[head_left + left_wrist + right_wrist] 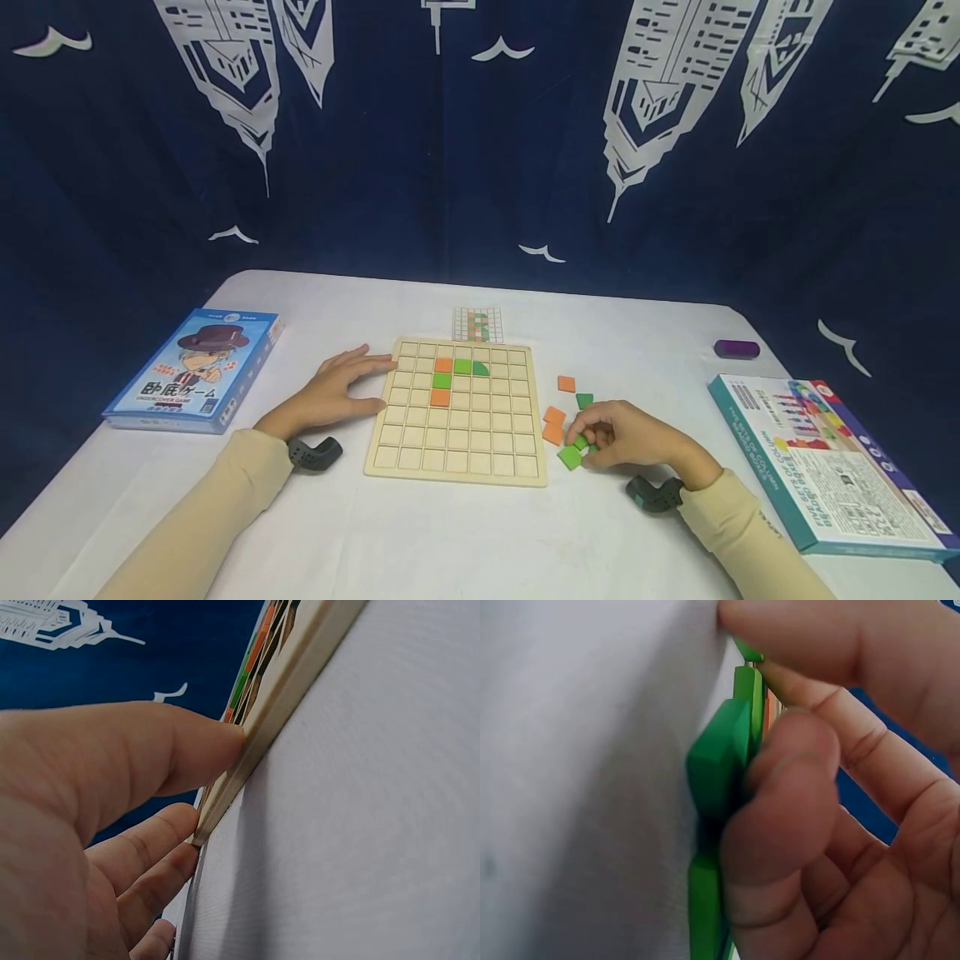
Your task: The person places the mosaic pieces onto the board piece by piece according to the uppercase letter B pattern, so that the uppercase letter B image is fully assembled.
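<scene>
A wooden grid board [457,460] lies on the white table, with orange and green tiles in several of its upper cells. My left hand [333,396] rests at the board's left edge, fingers spread; in the left wrist view its thumb [202,742] touches the board's side. Right of the board, my right hand [626,432] reaches down among loose tiles, fingers bent and thumb apart from them. A light green tile [570,457] lies by its fingertips. In the right wrist view, a dark green tile [718,761] stands tilted against a bent finger; other green tiles are partly hidden.
Loose orange tiles [553,433] lie beside the board, and a small printed pattern card [477,324] sits behind it. A blue game box [197,371] is at left. At right are a teal-edged box [840,467] and a purple cylinder [737,349].
</scene>
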`<state>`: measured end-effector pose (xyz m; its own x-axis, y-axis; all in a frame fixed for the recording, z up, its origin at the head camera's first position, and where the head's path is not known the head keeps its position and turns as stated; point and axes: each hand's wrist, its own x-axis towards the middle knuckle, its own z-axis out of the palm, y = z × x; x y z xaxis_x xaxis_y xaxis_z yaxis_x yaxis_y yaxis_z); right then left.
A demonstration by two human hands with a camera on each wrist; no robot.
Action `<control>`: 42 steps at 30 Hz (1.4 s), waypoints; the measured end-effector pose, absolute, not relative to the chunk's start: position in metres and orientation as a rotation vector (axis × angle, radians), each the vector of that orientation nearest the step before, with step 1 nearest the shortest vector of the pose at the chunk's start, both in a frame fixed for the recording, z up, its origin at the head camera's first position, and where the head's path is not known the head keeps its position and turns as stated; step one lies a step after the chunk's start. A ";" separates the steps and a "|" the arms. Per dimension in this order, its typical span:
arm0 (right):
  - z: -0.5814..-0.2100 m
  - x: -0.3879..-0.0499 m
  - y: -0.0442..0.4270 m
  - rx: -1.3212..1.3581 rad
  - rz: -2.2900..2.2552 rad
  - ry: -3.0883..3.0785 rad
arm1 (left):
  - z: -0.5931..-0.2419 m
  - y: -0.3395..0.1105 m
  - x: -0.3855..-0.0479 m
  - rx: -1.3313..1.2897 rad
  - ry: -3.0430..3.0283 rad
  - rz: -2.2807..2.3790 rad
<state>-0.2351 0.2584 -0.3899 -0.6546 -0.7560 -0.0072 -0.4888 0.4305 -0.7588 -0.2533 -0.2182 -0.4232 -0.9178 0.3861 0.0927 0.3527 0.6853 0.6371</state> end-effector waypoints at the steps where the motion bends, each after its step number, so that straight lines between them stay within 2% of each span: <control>1: -0.390 -0.235 0.258 -1.071 -1.072 2.340 | -0.423 -0.218 -0.253 0.623 2.838 1.058; 34: -0.384 -0.235 0.245 -1.075 -1.084 2.388 | -0.425 -0.219 -0.255 0.634 2.842 1.050; 42: -0.379 -0.237 0.231 -0.929 -1.190 2.361 | -0.426 -0.220 -0.255 0.636 2.848 1.056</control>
<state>-0.2375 0.2312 -0.3786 -0.7297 -0.6838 -0.0067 -0.4014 0.4362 -0.8054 -0.2549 -0.2199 -0.4258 -0.9152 0.3894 0.1039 0.3630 0.6846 0.6321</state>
